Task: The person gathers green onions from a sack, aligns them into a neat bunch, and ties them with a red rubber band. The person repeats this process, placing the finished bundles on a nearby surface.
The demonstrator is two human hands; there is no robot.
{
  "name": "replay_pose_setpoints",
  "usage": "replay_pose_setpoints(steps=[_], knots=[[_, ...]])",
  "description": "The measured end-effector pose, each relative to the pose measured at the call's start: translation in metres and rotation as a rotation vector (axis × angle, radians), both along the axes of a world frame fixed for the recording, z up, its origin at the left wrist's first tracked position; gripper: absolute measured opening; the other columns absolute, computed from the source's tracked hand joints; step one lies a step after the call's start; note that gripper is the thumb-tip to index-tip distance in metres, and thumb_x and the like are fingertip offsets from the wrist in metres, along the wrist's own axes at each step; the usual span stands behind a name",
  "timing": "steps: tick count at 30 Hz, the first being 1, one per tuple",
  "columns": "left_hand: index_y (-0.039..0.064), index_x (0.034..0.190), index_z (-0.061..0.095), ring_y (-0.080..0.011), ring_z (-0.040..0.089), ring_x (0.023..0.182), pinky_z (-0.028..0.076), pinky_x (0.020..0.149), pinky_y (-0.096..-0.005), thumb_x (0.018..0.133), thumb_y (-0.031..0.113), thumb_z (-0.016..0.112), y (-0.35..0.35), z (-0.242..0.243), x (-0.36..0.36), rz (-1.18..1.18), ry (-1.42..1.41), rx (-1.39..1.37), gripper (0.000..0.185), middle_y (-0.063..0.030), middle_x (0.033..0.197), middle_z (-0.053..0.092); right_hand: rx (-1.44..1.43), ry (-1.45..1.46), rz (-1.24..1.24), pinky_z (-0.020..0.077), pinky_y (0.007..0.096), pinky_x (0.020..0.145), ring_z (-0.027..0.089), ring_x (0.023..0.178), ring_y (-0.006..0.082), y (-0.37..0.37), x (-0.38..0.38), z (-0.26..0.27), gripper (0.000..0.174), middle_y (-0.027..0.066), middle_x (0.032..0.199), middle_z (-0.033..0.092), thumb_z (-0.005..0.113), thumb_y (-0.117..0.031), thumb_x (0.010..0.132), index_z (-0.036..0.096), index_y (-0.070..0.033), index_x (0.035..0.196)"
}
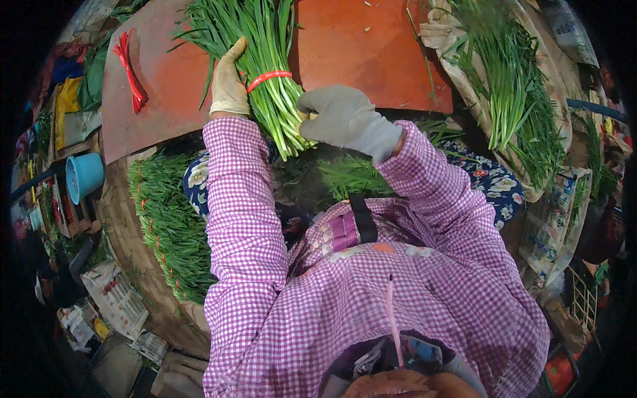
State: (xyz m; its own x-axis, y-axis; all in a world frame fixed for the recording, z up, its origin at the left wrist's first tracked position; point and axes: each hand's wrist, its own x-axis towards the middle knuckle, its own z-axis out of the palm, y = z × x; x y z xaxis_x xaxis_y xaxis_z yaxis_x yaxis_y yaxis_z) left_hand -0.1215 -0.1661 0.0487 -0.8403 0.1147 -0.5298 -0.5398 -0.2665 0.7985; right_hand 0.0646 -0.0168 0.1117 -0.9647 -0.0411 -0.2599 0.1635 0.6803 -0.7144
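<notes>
A thick bunch of green leafy stems, which look like garlic chives (pixel 264 40), lies tilted over the near edge of a red-orange board (pixel 368 59). Around its pale lower stems runs a printed red tie (pixel 269 78). My left hand (pixel 229 84), in a cream glove, grips the bunch from its left side beside the tie. At the cut ends, my right hand (pixel 343 117) in a grey glove has its curled fingers on the stems; its fingertips are partly hidden. Left on the board is a bundle of loose red ties (pixel 130 74).
More loose chives (pixel 507 94) lie on a tan cloth (pixel 552 99) at right. Stacked tied bunches (pixel 171 224) sit beside my left leg. A blue bucket (pixel 85 176) and newspaper-covered boxes (pixel 117 296) stand farther left. Loose leaves (pixel 353 176) lie below my hands.
</notes>
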Motion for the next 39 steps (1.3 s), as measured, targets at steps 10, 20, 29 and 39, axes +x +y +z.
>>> replay_pose_setpoints(steps=[10, 20, 29, 39], knots=[[-0.002, 0.118, 0.066, -0.0248, 0.07, 0.09, 0.061, 0.079, -0.0355, 0.088, 0.017, 0.073, 0.007, 0.011, 0.01, 0.001, 0.049, 0.04, 0.037, -0.0132, 0.112, 0.07, -0.504, -0.186, -0.016, 0.0485, 0.0288, 0.069, 0.06, 0.073, 0.0135, 0.012, -0.008, -0.009, 0.031, 0.0068, 0.076, 0.064, 0.066, -0.024, 0.083, 0.067, 0.006, 0.091], [-0.003, 0.112, 0.069, -0.0246, 0.069, 0.093, 0.06, 0.083, -0.0359, 0.085, 0.014, 0.075, 0.016, 0.023, 0.015, 0.076, 0.032, -0.033, 0.033, -0.0134, 0.111, 0.07, -0.404, -0.146, -0.087, 0.0511, 0.0392, 0.075, 0.068, 0.082, 0.029, 0.006, 0.002, -0.02, 0.037, 0.0166, 0.089, 0.072, 0.065, -0.031, 0.082, 0.072, 0.002, 0.097], [-0.003, 0.116, 0.067, -0.0237, 0.067, 0.101, 0.056, 0.088, -0.0345, 0.086, 0.016, 0.075, 0.02, 0.027, 0.019, -0.023, 0.162, -0.004, 0.036, -0.0122, 0.115, 0.069, -0.237, -0.205, 0.0, 0.0518, 0.0429, 0.087, 0.067, 0.095, 0.0373, 0.027, 0.024, -0.006, 0.043, 0.02, 0.098, 0.071, 0.06, -0.039, 0.087, 0.072, -0.003, 0.108], [0.005, 0.127, 0.046, -0.0109, 0.053, 0.075, 0.048, 0.064, -0.0275, 0.096, 0.022, 0.065, -0.02, 0.025, 0.096, -0.027, 0.367, 0.066, 0.04, -0.0006, 0.085, 0.053, -0.107, -0.144, -0.099, 0.05, 0.0458, 0.085, 0.067, 0.099, 0.0392, 0.045, 0.003, -0.011, 0.079, 0.026, 0.105, 0.069, 0.064, -0.067, 0.083, 0.06, 0.005, 0.116]])
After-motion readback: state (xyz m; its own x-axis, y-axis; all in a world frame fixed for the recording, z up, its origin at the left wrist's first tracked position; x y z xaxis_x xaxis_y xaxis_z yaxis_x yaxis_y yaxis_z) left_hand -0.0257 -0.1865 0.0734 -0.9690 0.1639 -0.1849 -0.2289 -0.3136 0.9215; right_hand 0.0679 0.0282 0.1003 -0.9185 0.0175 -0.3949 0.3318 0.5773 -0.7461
